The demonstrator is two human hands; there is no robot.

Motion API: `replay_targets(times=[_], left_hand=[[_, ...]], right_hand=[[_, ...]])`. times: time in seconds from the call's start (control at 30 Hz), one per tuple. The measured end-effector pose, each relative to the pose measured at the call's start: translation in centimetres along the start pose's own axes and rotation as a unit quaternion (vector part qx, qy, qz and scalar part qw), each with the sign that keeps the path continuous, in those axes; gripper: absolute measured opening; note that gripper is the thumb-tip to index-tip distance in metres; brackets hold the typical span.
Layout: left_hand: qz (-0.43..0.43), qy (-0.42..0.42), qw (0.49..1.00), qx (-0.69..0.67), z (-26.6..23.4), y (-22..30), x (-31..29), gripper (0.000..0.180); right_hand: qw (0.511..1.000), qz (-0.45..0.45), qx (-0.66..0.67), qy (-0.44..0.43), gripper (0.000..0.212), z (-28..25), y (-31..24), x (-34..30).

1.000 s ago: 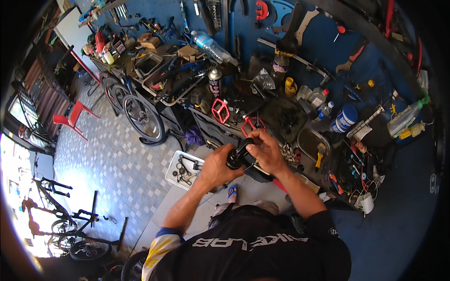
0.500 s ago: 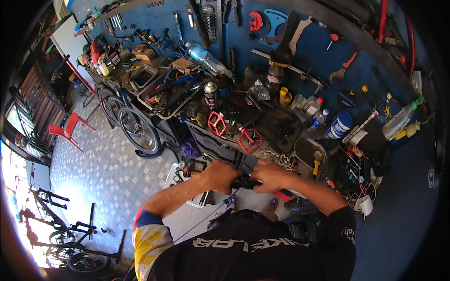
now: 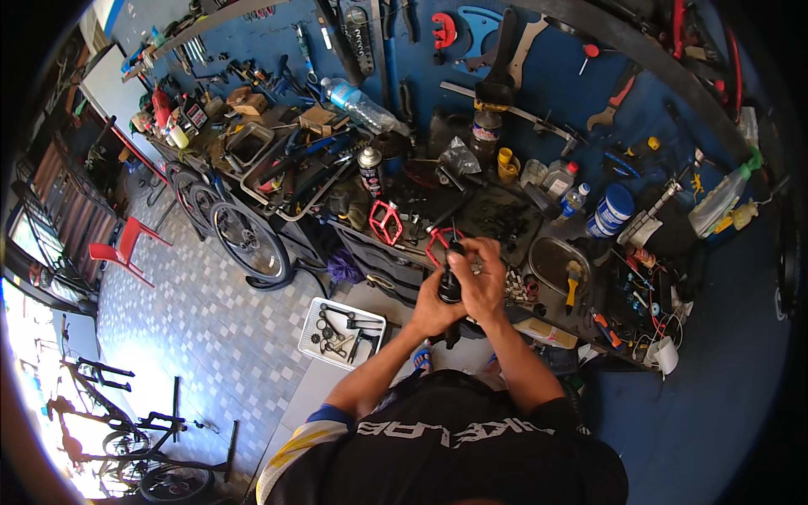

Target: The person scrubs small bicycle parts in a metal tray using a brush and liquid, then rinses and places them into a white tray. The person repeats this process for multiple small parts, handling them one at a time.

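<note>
The left hand [image 3: 435, 310] and right hand [image 3: 481, 282] grip a black cylindrical part [image 3: 451, 288] before the front edge of a cluttered workbench [image 3: 551, 313]. A blue tool wall [image 3: 555, 77] stands behind; grey tiled floor [image 3: 194, 290] extends left.

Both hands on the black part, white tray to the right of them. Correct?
Not quite: the head view shows the white tray to the left of the hands, not the right. The left hand and right hand are both on the black part, as you say.
</note>
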State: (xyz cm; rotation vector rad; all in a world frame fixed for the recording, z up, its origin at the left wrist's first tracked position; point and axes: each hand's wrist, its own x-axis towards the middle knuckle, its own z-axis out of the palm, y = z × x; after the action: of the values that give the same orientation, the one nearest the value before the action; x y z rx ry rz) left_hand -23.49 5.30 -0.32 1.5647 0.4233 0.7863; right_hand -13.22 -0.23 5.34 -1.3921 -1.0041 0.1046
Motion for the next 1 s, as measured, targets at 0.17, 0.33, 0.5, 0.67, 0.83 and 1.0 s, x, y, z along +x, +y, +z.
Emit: replay_targets(times=[0.17, 0.33, 0.5, 0.67, 0.83, 1.0], left_hand=[[-0.054, -0.163, 0.96, 0.221, -2.8, 1.7, 0.9, 0.066], [0.112, -0.36, 0.747, 0.547, -6.4, 1.6, 2.1, 0.063], [0.175, -0.398, 0.677, 0.594, -6.5, 2.6, 3.9, 0.06], [0.007, -0.277, 0.895, 0.35, -6.2, 3.9, 4.6, 0.064], [-0.105, -0.118, 0.987, -0.04, 0.5, 0.0, 1.2, 0.044], [0.005, -0.177, 0.958, 0.227, -2.2, 0.0, 2.4, 0.058]], right_hand=[[0.983, 0.011, -0.103, -0.154, 0.024, -6.5, 1.4, 0.0], [0.853, -0.056, -0.258, -0.45, 0.029, -8.8, 3.7, -2.1], [0.862, -0.078, -0.274, -0.42, 0.032, -7.5, 5.4, -4.3], [0.983, -0.008, -0.116, -0.143, 0.023, -6.8, 2.3, -0.8], [0.999, 0.018, -0.035, 0.014, 0.02, -3.0, 2.4, -0.4], [0.983, 0.032, -0.098, -0.153, 0.025, -7.7, 2.1, 0.6]])
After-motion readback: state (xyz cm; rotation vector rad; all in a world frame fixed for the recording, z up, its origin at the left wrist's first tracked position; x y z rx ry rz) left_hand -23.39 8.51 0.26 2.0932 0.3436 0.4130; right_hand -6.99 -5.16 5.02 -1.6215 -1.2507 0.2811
